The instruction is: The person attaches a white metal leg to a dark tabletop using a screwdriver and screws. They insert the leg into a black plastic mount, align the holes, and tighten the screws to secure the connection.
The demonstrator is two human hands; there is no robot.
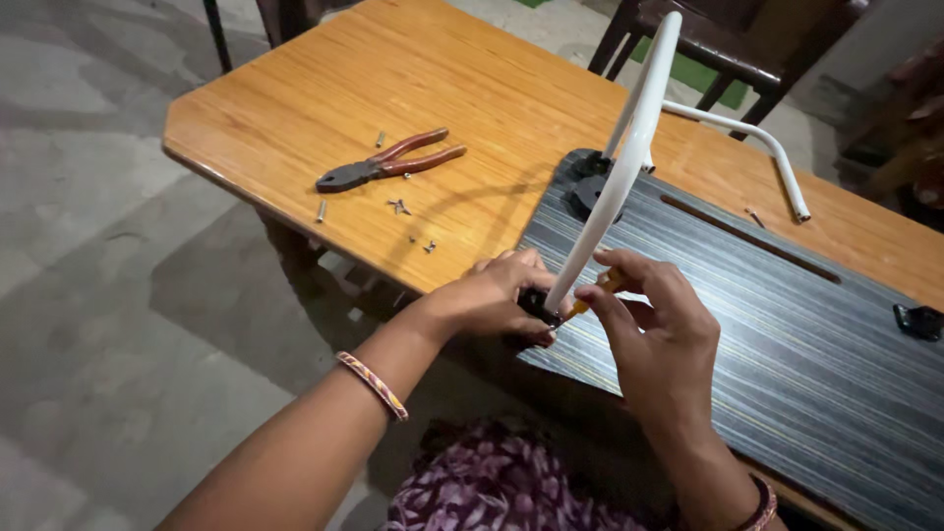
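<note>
Down at the near edge of the dark, streaked laminate board (pixel 787 324), a curved white metal tube (pixel 629 147) meets a black fitting (pixel 539 305). Beside it, the left hand (pixel 497 295) clasps that fitting, while the right hand (pixel 654 329) pinches a small yellow-handled tool (pixel 590 295) against the tube's foot. Beyond the left hand, red-handled pliers (pixel 388 162) and loose screws (pixel 398 206) lie on the glossy wooden worktop (pixel 472 88).

Left hand (pixel 497 300) curled palm-down with forearm outstretched; right hand (pixel 654 329) raised beside it, fingertips pinched together.
</note>
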